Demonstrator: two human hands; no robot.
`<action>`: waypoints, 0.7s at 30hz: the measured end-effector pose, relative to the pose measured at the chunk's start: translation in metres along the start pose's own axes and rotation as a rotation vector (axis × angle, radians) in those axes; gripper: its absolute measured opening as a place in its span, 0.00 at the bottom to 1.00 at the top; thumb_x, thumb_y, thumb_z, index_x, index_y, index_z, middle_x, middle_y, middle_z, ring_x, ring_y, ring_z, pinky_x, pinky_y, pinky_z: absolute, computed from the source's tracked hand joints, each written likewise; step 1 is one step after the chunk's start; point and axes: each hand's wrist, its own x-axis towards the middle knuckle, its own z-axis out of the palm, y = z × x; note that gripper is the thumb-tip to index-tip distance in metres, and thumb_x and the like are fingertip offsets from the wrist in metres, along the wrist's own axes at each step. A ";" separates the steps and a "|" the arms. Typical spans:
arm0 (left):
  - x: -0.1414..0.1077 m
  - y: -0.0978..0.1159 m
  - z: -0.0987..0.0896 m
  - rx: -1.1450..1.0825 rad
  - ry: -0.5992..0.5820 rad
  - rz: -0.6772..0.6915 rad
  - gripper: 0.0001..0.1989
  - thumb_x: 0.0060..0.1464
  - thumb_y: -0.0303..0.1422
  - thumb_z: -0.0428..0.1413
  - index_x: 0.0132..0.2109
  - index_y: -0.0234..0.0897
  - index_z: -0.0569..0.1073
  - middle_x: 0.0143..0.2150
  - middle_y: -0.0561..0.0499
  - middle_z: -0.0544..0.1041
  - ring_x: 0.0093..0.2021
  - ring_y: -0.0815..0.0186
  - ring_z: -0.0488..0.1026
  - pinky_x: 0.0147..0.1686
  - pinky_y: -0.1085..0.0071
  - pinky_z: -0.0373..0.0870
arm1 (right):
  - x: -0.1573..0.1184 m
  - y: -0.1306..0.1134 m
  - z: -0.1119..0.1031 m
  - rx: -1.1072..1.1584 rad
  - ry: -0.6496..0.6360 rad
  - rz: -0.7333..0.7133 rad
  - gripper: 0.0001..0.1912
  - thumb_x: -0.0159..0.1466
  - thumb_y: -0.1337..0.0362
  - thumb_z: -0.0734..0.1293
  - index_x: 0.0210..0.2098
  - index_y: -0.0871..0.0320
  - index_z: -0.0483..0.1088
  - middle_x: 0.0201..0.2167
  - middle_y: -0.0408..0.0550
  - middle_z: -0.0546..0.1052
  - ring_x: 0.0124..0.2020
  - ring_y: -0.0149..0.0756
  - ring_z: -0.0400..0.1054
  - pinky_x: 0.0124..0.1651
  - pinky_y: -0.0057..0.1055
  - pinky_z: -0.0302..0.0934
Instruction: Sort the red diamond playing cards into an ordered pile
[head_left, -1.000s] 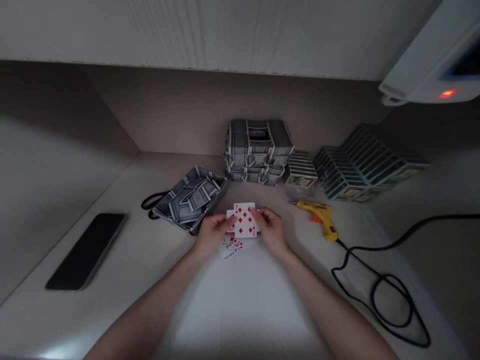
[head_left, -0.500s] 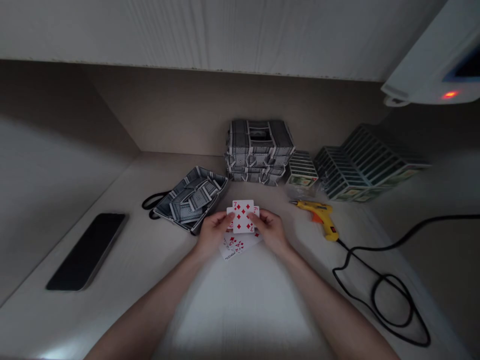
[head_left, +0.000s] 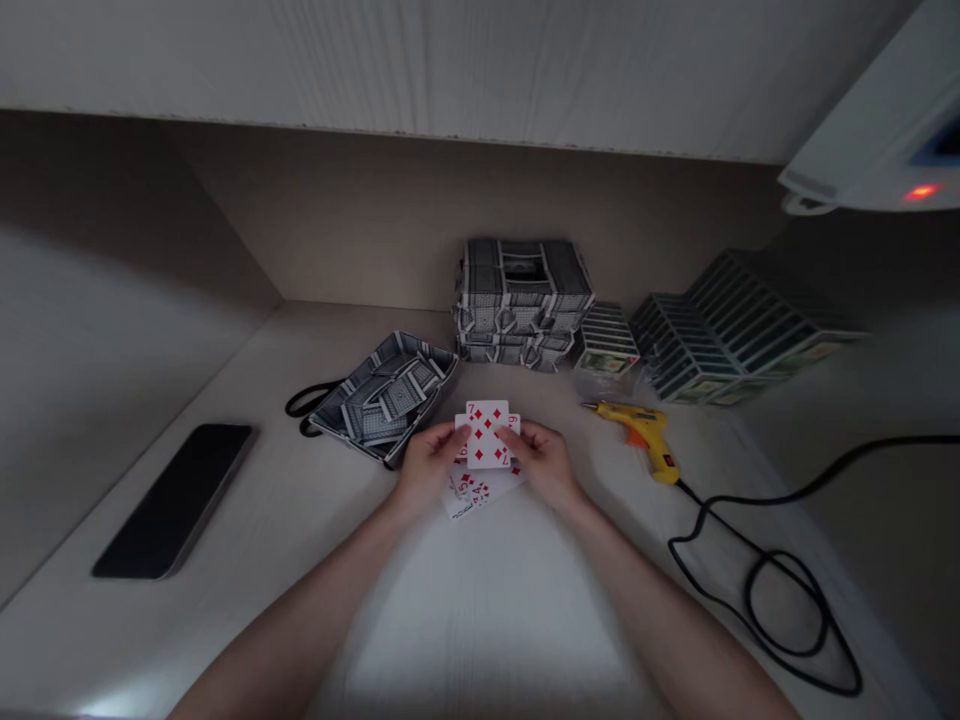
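Observation:
A seven of diamonds (head_left: 487, 442) faces up between my hands, upright over another card turned sideways, whose ends stick out on both sides. My left hand (head_left: 429, 462) pinches the left side of these playing cards, thumb on top. On the right side, my right hand (head_left: 546, 460) grips them in the same way. Below them, several loose cards (head_left: 471, 503) lie fanned face up on the white surface. Just left of my left hand is a tray made of patterned cards (head_left: 334, 415), with folded card pieces (head_left: 406, 392) inside.
Behind stands a stacked card-built box (head_left: 525, 290). Card packs (head_left: 606, 340) and larger stacks (head_left: 765, 320) sit at the back right. A yellow glue gun (head_left: 645, 432) with a looping black cord (head_left: 750, 610) lies right; a phone (head_left: 176, 500) lies left. A white device (head_left: 877, 150) hangs upper right.
The view has shifted very slightly. My hands keep the same hold on the cards, and nothing else has visibly moved.

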 end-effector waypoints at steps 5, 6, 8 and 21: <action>0.001 -0.001 -0.001 0.032 -0.013 0.028 0.12 0.42 0.38 0.58 0.29 0.31 0.74 0.24 0.52 0.75 0.23 0.71 0.67 0.25 0.75 0.64 | 0.000 0.000 0.000 0.006 0.001 0.003 0.18 0.52 0.51 0.65 0.18 0.60 0.61 0.14 0.37 0.58 0.16 0.23 0.47 0.18 0.23 0.41; 0.001 -0.001 -0.002 0.035 -0.019 0.030 0.13 0.42 0.38 0.58 0.30 0.30 0.74 0.25 0.52 0.75 0.23 0.71 0.68 0.25 0.75 0.64 | 0.000 0.000 0.000 0.009 -0.001 0.006 0.18 0.52 0.51 0.65 0.18 0.60 0.62 0.14 0.37 0.58 0.16 0.23 0.47 0.18 0.23 0.41; 0.001 -0.001 -0.002 0.043 -0.018 0.033 0.13 0.42 0.38 0.58 0.29 0.31 0.74 0.24 0.52 0.75 0.23 0.71 0.68 0.25 0.75 0.64 | 0.000 0.000 0.001 0.010 -0.002 0.011 0.19 0.51 0.51 0.65 0.18 0.60 0.62 0.14 0.37 0.59 0.16 0.23 0.48 0.18 0.23 0.41; -0.001 0.000 0.000 -0.013 -0.003 -0.039 0.13 0.39 0.39 0.61 0.27 0.30 0.74 0.23 0.51 0.76 0.23 0.68 0.71 0.25 0.74 0.67 | -0.003 -0.008 0.000 0.114 -0.046 0.049 0.15 0.51 0.53 0.66 0.25 0.61 0.69 0.18 0.42 0.71 0.18 0.26 0.58 0.21 0.23 0.51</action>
